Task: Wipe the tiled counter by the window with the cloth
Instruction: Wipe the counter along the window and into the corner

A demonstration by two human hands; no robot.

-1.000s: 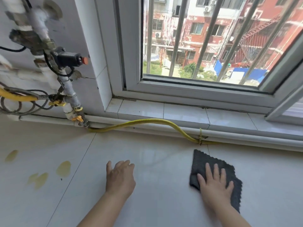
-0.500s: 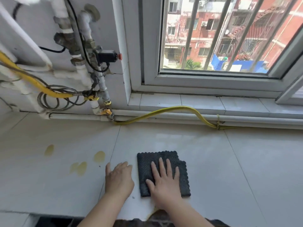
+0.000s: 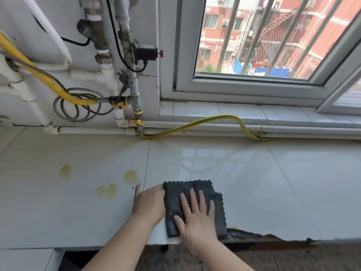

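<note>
A dark grey folded cloth [image 3: 187, 192] lies flat on the white tiled counter [image 3: 254, 182] near its front edge. My right hand [image 3: 195, 218] presses on the cloth with straight, spread fingers. My left hand [image 3: 149, 202] rests flat on the counter just left of the cloth, its fingertips touching the cloth's left edge. Several yellowish stains [image 3: 109, 189] mark the tile to the left of my left hand.
A yellow hose [image 3: 214, 118] runs along the back of the counter under the window sill [image 3: 234, 112]. Pipes, valves and coiled cables [image 3: 125, 90] cover the wall at the back left. The counter's front edge [image 3: 293, 239] is rough and chipped at the right.
My right hand has slid the cloth leftward across the counter, from the right toward the front middle, up against my left hand. The view has shifted left and down.
</note>
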